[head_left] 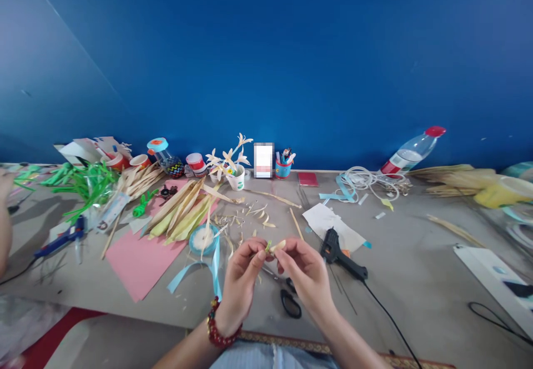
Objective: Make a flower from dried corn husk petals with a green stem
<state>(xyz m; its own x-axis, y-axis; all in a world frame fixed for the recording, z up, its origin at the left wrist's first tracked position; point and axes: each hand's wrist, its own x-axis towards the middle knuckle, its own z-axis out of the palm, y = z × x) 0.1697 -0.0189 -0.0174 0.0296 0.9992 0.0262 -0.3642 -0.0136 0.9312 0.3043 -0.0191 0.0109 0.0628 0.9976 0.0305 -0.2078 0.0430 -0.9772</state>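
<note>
Light blue cloth [270,357] covers the lap at the front edge of the grey table [391,269]. A red beaded bracelet [214,330] circles the left wrist. Both hands meet above the table, fingers curled in: the left hand [245,269] pinches the greenish end of a small pale-and-green piece [272,248] between thumb and fingers, and the right hand [306,272] pinches its paler end the same way. The piece sits between the two sets of fingertips; its exact shape is too small to tell

Below and between the hands lie black-handled scissors [283,304], partly hidden. Just right of the right hand, a black glue gun [345,261] lies with its tip end on white paper [328,219]. To the left is a roll of blue ribbon [194,241] near a pink sheet [139,263], with dry husks [179,216] across the sheet's far part

Farther back, pale flowers [229,161] stand in a white cup [236,180], and a pen cup [283,170] is to their right. A red-capped bottle [410,152] leans by the blue wall [291,69]
</note>
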